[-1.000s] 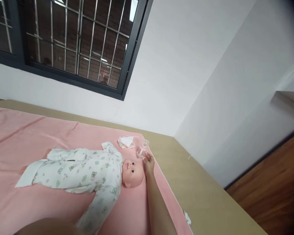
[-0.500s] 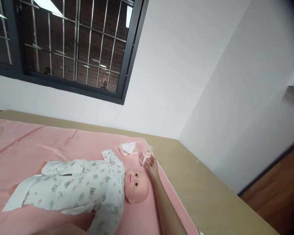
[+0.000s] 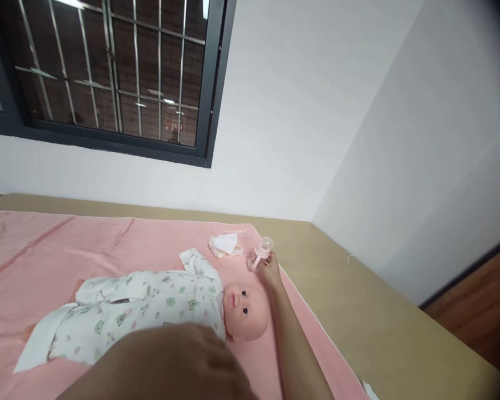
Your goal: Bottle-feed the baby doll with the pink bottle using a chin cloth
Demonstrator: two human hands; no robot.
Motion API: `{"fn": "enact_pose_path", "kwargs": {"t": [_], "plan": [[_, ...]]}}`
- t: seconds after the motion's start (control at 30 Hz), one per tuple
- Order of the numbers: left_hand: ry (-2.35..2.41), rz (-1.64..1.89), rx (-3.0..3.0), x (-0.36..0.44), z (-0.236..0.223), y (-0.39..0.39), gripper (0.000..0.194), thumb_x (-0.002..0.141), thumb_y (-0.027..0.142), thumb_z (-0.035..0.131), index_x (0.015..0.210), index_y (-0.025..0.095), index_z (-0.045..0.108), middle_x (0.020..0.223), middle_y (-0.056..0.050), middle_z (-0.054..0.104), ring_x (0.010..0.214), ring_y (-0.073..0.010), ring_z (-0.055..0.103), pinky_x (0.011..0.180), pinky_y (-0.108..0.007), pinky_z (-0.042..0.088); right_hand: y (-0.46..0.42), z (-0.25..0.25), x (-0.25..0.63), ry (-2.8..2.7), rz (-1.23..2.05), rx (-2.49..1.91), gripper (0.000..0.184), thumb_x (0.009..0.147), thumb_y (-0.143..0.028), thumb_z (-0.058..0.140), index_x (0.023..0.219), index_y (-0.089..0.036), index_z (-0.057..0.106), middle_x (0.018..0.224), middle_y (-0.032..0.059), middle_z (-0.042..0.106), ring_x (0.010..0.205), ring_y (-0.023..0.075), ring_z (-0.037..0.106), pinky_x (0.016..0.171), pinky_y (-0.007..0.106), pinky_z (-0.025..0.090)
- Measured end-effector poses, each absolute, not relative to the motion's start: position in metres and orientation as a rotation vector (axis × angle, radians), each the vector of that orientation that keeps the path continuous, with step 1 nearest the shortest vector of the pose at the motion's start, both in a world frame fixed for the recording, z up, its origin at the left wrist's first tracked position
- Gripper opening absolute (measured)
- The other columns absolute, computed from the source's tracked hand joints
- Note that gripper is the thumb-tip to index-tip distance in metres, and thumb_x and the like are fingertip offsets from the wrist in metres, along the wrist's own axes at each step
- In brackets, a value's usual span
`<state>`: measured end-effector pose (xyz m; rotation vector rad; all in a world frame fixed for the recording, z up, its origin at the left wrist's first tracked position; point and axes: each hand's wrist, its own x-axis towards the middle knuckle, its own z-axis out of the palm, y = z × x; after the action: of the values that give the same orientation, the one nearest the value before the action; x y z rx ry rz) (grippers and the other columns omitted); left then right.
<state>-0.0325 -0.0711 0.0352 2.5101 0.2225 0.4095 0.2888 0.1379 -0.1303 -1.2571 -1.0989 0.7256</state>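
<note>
My right hand [image 3: 270, 269] has its fingers around a small clear baby bottle [image 3: 260, 255] with pale pink handles and a clear cap. It is at the pink cloth's right edge, beyond the doll's head. A baby doll [image 3: 245, 312] lies face up in a white patterned outfit, its head to the right. Close to the camera, my left hand [image 3: 200, 361] is above the doll's body and hides its near arm and part of its torso. Its fingers are blurred and turned away, so their pose is unclear.
An opened pack of tissues [image 3: 225, 244] lies left of the bottle. The pink cloth [image 3: 25, 250] covers much of the wooden tabletop [image 3: 337, 300]. Behind are a white wall [image 3: 266, 139] and a barred window [image 3: 141, 72]. Something white [image 3: 369, 390] shows at the cloth's lower right edge.
My left hand has come up from the bottom edge over the doll. My right hand still holds the bottle near the cloth's edge. The view has shifted slightly.
</note>
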Motion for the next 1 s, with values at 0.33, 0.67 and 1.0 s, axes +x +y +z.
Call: {"fn": "enact_pose_path", "kwargs": {"t": [0.33, 0.67, 1.0], "plan": [[0.919, 0.973, 2.059, -0.035, 0.031, -0.017, 0.039, 0.093, 0.033, 0.057, 0.132, 0.031, 0.053, 0.134, -0.001, 0.056, 0.116, -0.0201, 0.057, 0.095, -0.031, 0.049, 0.107, -0.049, 0.261, -1.282, 0.721, -1.194, 0.077, 0.057, -0.039, 0.082, 0.121, -0.02, 0.046, 0.119, 0.0123, 0.065, 0.105, 0.0254, 0.064, 0.099, 0.045, 0.047], [0.941, 1.259, 1.802, -0.031, 0.009, 0.017, 0.07, 0.077, 0.039, 0.072, 0.137, 0.02, 0.04, 0.128, -0.012, 0.057, 0.12, -0.0251, 0.055, 0.104, -0.042, 0.045, 0.027, 0.015, 0.17, -1.602, 1.023, -1.017, 0.096, 0.057, -0.026, 0.086, 0.138, -0.026, 0.034, 0.115, 0.0066, 0.068, 0.093, 0.0193, 0.069, 0.093, 0.039, 0.053], [0.858, 1.202, 1.806, -0.039, 0.02, 0.011, 0.062, 0.068, 0.018, 0.073, 0.126, 0.017, 0.053, 0.13, -0.01, 0.059, 0.12, -0.0284, 0.057, 0.104, -0.04, 0.045, 0.009, 0.008, 0.141, -1.822, 0.922, -0.93, 0.088, 0.07, -0.012, 0.072, 0.146, -0.029, 0.03, 0.131, 0.0062, 0.06, 0.115, 0.0196, 0.061, 0.107, 0.042, 0.045]]}}
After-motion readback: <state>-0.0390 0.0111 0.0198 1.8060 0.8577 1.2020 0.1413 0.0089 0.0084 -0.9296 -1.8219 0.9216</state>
